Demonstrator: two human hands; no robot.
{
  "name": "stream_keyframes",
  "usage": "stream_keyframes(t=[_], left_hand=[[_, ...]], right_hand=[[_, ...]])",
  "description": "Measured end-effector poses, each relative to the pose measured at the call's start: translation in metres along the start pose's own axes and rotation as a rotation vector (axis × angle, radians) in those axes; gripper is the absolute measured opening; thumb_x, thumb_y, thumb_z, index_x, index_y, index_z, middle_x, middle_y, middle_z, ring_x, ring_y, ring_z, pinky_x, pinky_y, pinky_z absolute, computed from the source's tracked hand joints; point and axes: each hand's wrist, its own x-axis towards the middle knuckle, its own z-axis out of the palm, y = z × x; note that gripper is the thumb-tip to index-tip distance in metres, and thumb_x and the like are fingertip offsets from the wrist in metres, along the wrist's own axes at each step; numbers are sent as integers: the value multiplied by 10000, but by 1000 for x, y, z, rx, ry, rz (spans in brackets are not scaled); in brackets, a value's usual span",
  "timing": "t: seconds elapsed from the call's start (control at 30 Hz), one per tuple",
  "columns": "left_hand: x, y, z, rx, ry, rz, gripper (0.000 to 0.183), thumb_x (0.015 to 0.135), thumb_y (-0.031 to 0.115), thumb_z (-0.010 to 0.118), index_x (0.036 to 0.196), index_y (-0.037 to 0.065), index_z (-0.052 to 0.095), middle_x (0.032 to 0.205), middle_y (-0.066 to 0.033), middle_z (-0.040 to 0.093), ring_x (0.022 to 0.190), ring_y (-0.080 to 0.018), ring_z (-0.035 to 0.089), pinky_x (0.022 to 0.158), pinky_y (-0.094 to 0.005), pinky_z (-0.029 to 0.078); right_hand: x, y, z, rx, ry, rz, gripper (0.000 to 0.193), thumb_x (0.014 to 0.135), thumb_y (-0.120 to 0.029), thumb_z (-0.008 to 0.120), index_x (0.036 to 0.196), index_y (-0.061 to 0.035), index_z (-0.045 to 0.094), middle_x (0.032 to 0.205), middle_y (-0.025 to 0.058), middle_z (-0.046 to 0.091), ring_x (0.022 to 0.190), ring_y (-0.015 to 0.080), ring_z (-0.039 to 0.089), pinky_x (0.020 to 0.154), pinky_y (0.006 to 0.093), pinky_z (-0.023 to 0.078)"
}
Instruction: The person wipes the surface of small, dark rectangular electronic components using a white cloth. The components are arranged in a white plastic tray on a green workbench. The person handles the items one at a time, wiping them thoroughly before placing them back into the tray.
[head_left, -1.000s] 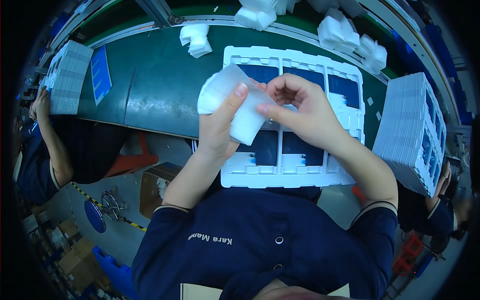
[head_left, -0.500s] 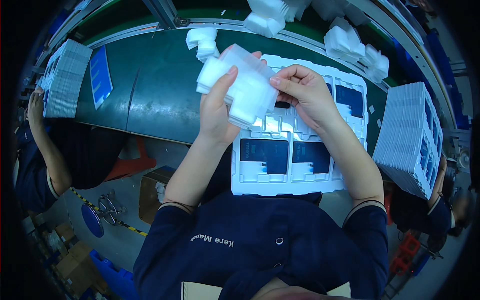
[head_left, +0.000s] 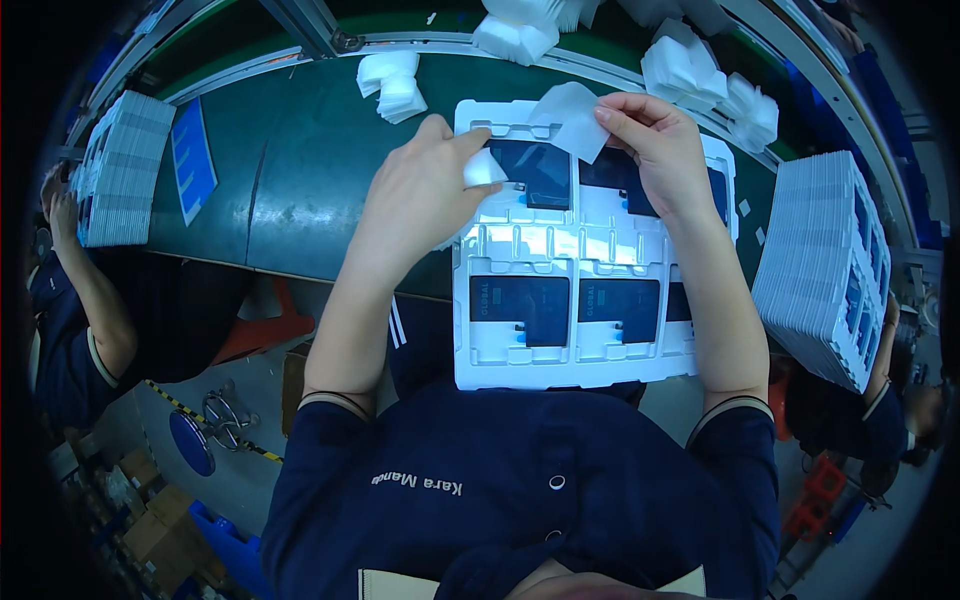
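Observation:
A white plastic tray [head_left: 560,376] lies before me with several dark, flat, L-shaped pieces [head_left: 540,312] in its compartments. Over its far left part, my left hand [head_left: 420,190] is closed around a stack of white foam sheets [head_left: 484,169], mostly hidden behind the hand. Between thumb and fingers, my right hand [head_left: 655,150] pinches a thin white foam sheet [head_left: 570,115] by its right edge. That sheet hangs above the tray's far row, partly covering the dark pieces there. My right forearm hides part of the tray's right side.
More white foam stacks [head_left: 393,85] stand at the table's far side and on the ledge [head_left: 685,75] behind. At right rises a tall stack of trays [head_left: 810,270]; another [head_left: 125,170] is at far left beside a blue sheet [head_left: 194,160]. Co-workers' hands touch both stacks.
My hands have moved apart. The right one has drawn a single sheet off the stack and lifted it up over the tray. My left hand has turned over, back upward, with the stack.

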Motion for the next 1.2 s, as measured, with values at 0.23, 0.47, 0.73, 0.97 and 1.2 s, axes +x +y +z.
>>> stream_keyframes(t=[0.23, 0.47, 0.73, 0.97, 1.2], left_hand=[[22, -19, -1, -125, -165, 139, 439, 660, 178, 803, 1051, 27, 672, 1035, -146, 559, 939, -345, 605, 838, -400, 481], [9, -4, 2, -30, 18, 37, 458, 644, 179, 814, 1049, 19, 673, 1089, -144, 536, 929, -305, 599, 867, -367, 470], [28, -32, -8, -266, -138, 219, 360, 658, 141, 785, 941, -27, 640, 987, -131, 590, 822, -254, 616, 763, -344, 480], [-17, -45, -57, -640, -412, 293, 173, 663, 15, 616, 817, -62, 612, 929, -117, 616, 739, -182, 622, 675, -283, 490], [-22, -32, -39, -745, -466, 323, 106, 660, -3, 662, 741, -45, 609, 1113, -165, 635, 883, -207, 633, 751, -304, 474]], right_hand=[[3, 11, 2, 26, -8, 14, 197, 834, -88, 707, 1010, 0, 697, 884, 54, 678, 786, 97, 610, 755, 220, 503], [4, 9, 3, 10, -37, -17, 190, 839, -86, 701, 1007, 1, 683, 879, 49, 674, 787, 92, 609, 752, 217, 501], [4, 12, 2, -10, -19, -36, 198, 830, -87, 713, 997, 10, 670, 852, 38, 661, 780, 84, 611, 741, 214, 501], [-13, 7, 26, -564, -189, -186, 198, 789, -54, 707, 982, -15, 691, 784, 35, 659, 683, 83, 574, 657, 218, 491], [-19, 1, 30, -729, -190, -330, 258, 739, -11, 703, 996, -26, 691, 792, 87, 657, 640, 155, 557, 626, 265, 488]])
